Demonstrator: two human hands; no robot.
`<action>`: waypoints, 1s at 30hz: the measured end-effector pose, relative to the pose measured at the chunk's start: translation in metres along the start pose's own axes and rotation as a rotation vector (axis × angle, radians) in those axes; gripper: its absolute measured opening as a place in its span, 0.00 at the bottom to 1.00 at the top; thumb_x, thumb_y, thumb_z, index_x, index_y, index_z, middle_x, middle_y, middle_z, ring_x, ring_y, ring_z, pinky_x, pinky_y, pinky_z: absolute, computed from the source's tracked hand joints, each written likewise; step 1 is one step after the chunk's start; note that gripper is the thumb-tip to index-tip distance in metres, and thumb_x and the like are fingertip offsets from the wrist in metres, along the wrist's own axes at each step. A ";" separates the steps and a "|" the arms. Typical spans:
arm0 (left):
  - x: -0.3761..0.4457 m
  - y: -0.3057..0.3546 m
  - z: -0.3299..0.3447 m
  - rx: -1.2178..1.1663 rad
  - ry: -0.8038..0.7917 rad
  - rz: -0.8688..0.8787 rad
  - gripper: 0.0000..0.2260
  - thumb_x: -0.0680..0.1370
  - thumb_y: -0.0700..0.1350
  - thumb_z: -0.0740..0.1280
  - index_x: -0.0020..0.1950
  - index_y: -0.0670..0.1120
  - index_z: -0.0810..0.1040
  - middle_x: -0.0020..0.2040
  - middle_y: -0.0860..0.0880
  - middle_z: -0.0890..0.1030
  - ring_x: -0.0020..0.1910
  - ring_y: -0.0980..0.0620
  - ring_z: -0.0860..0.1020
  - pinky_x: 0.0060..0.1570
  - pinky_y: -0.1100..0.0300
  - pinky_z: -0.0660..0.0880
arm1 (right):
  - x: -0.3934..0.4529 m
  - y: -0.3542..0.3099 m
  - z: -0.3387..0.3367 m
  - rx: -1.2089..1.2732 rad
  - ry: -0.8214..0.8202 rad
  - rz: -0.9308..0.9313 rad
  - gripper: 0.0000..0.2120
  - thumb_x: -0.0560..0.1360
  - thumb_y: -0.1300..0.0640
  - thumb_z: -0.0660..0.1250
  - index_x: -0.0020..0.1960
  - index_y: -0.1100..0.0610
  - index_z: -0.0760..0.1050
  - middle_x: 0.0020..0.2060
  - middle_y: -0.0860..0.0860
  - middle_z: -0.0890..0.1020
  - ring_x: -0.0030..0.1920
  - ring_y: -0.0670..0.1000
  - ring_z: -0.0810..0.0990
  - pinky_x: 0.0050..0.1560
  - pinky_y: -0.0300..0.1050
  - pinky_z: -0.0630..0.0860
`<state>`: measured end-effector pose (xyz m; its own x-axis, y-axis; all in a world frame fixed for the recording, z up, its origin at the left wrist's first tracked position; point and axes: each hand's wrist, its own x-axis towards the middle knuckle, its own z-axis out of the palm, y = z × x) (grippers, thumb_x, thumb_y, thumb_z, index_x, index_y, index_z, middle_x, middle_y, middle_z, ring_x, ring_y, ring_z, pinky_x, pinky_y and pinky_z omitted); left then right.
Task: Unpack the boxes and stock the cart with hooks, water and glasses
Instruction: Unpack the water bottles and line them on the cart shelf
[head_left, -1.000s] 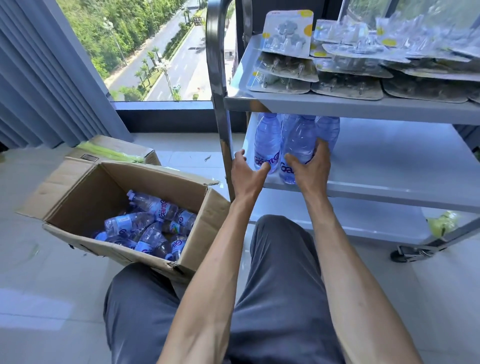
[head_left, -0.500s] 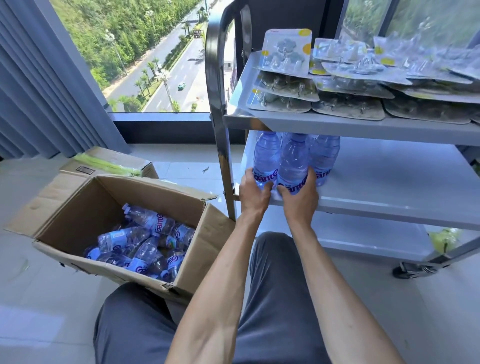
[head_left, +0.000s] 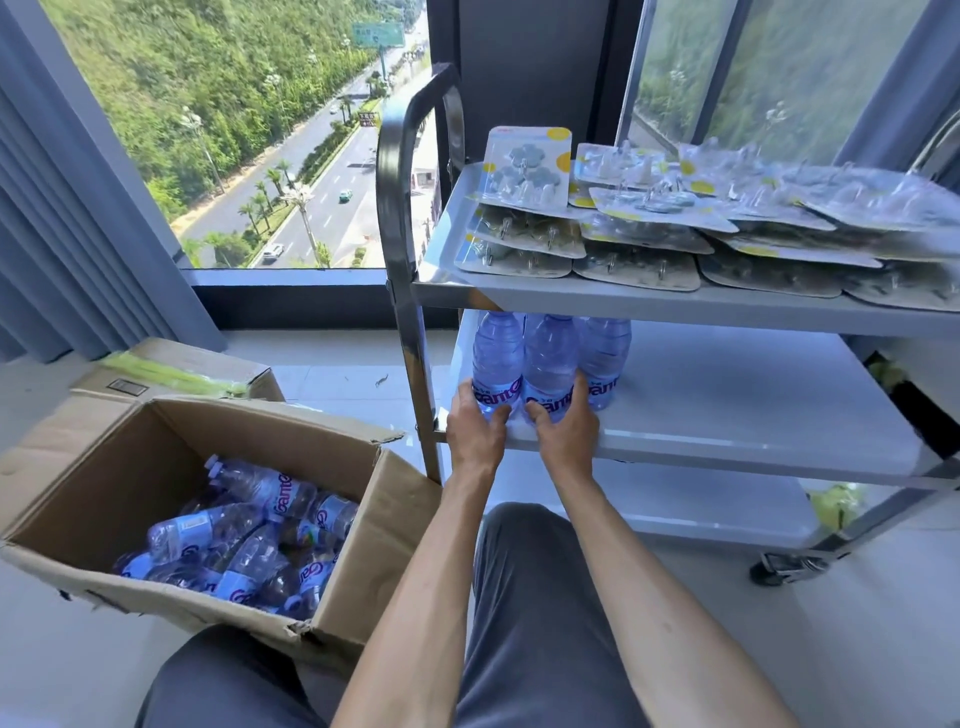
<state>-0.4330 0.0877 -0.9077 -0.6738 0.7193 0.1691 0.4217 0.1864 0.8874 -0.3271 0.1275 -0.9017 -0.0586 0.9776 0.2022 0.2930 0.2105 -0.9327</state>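
Observation:
Three clear water bottles with blue labels stand upright at the left end of the cart's middle shelf (head_left: 727, 405). My left hand (head_left: 475, 431) grips the base of the leftmost bottle (head_left: 496, 358). My right hand (head_left: 563, 434) grips the base of the middle bottle (head_left: 550, 358). The third bottle (head_left: 605, 353) stands just to the right, untouched. Several packs of hooks (head_left: 639, 228) cover the top shelf. An open cardboard box (head_left: 332, 436) on the floor to the left holds several more bottles (head_left: 249, 540) lying on their sides.
The cart's steel handle post (head_left: 410, 322) rises just left of my hands. A closed cardboard box (head_left: 182, 369) sits behind the open one. The bottom shelf (head_left: 701, 514) and a caster wheel (head_left: 784, 566) are at the right. A curtain (head_left: 67, 234) hangs at far left.
Both hands slid down from the bottles' middles to their bases and closed around them. The camera view tilted upward, showing more window.

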 end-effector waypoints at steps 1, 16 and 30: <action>0.000 0.000 0.000 -0.004 -0.005 -0.002 0.22 0.76 0.47 0.73 0.66 0.44 0.71 0.59 0.44 0.79 0.57 0.45 0.79 0.56 0.51 0.79 | 0.001 -0.002 0.000 -0.008 -0.003 0.002 0.37 0.72 0.56 0.75 0.75 0.51 0.62 0.65 0.49 0.77 0.63 0.50 0.76 0.54 0.29 0.67; -0.020 -0.025 -0.038 -0.166 0.207 -0.051 0.10 0.76 0.39 0.66 0.56 0.46 0.80 0.46 0.53 0.83 0.41 0.62 0.79 0.46 0.62 0.76 | -0.039 0.000 0.025 -0.120 0.347 0.048 0.12 0.68 0.73 0.65 0.50 0.65 0.75 0.48 0.60 0.78 0.49 0.61 0.76 0.48 0.45 0.69; -0.009 -0.195 -0.187 0.062 0.311 -0.812 0.11 0.76 0.38 0.63 0.56 0.41 0.81 0.56 0.40 0.82 0.58 0.39 0.77 0.57 0.54 0.72 | -0.112 -0.037 0.201 -0.241 -0.585 -0.157 0.15 0.74 0.67 0.60 0.56 0.59 0.80 0.51 0.55 0.83 0.54 0.54 0.80 0.62 0.48 0.73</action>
<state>-0.6225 -0.0802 -1.0026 -0.9117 0.1340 -0.3885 -0.2354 0.6047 0.7609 -0.5237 0.0113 -0.9496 -0.6078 0.7909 0.0709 0.4405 0.4101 -0.7986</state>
